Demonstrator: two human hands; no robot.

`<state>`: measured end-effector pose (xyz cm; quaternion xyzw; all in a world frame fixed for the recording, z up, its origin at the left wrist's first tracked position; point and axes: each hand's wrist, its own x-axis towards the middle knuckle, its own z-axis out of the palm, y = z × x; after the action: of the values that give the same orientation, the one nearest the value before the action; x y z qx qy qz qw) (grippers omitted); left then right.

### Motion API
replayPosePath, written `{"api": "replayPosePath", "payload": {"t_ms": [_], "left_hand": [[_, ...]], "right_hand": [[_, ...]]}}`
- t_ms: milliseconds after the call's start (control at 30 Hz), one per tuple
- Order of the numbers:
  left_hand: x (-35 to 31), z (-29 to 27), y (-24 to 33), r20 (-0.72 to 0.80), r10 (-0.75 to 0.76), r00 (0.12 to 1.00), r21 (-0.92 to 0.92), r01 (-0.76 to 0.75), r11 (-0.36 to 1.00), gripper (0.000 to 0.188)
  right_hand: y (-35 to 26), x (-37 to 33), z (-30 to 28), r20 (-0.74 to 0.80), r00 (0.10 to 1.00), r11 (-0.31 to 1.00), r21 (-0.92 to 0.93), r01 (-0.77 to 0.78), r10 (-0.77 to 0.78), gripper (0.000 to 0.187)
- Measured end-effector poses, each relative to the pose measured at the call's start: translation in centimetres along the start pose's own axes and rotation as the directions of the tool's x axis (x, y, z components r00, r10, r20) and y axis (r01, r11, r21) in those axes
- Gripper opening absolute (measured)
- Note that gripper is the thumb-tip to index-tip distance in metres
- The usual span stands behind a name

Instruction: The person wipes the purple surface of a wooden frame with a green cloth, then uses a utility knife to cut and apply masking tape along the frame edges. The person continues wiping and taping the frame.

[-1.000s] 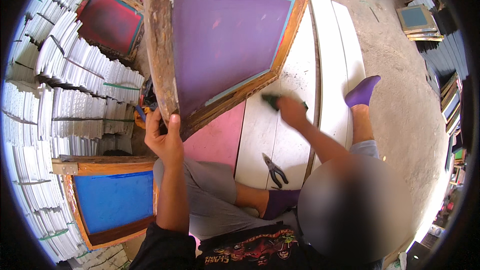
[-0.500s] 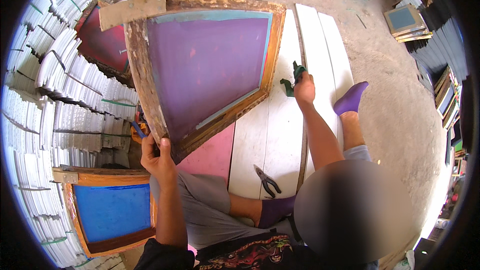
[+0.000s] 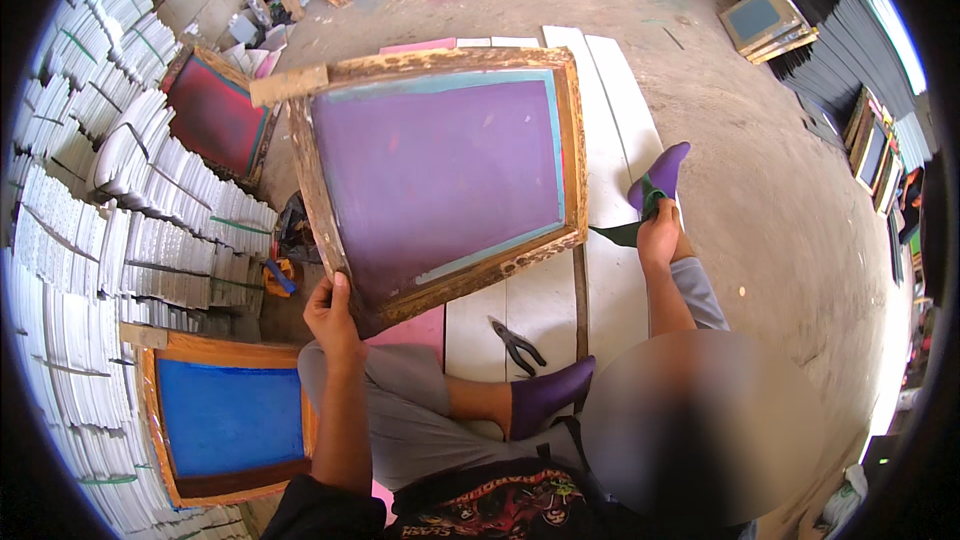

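Note:
My left hand (image 3: pixel 335 318) grips the lower left corner of a wooden screen-printing frame (image 3: pixel 445 165), thumb on its front. The frame stands tilted up over the white boards, its purple mesh edged in light blue and its wood worn and stained. A flat wood strip juts from its upper left corner. Out to the right, my right hand (image 3: pixel 659 233) is closed on a dark green cloth (image 3: pixel 622 234), which trails toward the frame's right side near my purple-socked foot. Pliers with dark handles (image 3: pixel 517 346) lie on the boards in front of me.
White boards (image 3: pixel 615 120) lie under the frame, beside a pink panel. A blue-mesh frame (image 3: pixel 232 420) rests at my left, and a red one (image 3: pixel 215 120) leans farther back. Tall bundled white stacks (image 3: pixel 70 290) line the left. More small frames (image 3: pixel 765 22) are piled at far right.
The frame has shifted right and tilted so its mesh faces me more squarely. My right hand has moved right and down with the cloth, away from the boards' middle. The view has tipped upward.

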<state>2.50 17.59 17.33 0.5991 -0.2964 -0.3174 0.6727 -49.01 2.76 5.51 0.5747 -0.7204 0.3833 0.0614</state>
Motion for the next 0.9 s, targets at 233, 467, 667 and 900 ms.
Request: {"api": "replayPosePath", "payload": {"t_ms": [233, 467, 667, 900], "left_hand": [[-2.3, 0.3, -1.9, -0.037, -0.115, 0.993, -0.163, 0.107, 0.981, 0.031], [-3.0, 0.8, -4.9, -0.144, -0.153, 0.978, -0.181, 0.126, 0.975, 0.031], [-4.7, 2.5, -7.8, -0.186, -0.195, 0.963, -0.175, 0.163, 0.971, 0.035], [-6.4, 4.2, -9.5, -0.268, -0.265, 0.926, -0.143, 0.234, 0.962, 0.038]], "right_hand": [[-0.5, 3.6, -4.7, 0.063, 0.993, 0.974, -0.211, -0.086, 0.101, 0.031], [2.3, -1.4, -1.1, 0.366, 0.922, 0.886, -0.377, 0.270, -0.125, 0.024], [-9.4, -17.3, -1.5, 0.862, 0.484, 0.977, 0.052, 0.207, -0.149, 0.058], [-13.6, -22.2, -2.5, 0.945, 0.303, 0.961, 0.040, 0.272, -0.125, 0.064]]}}
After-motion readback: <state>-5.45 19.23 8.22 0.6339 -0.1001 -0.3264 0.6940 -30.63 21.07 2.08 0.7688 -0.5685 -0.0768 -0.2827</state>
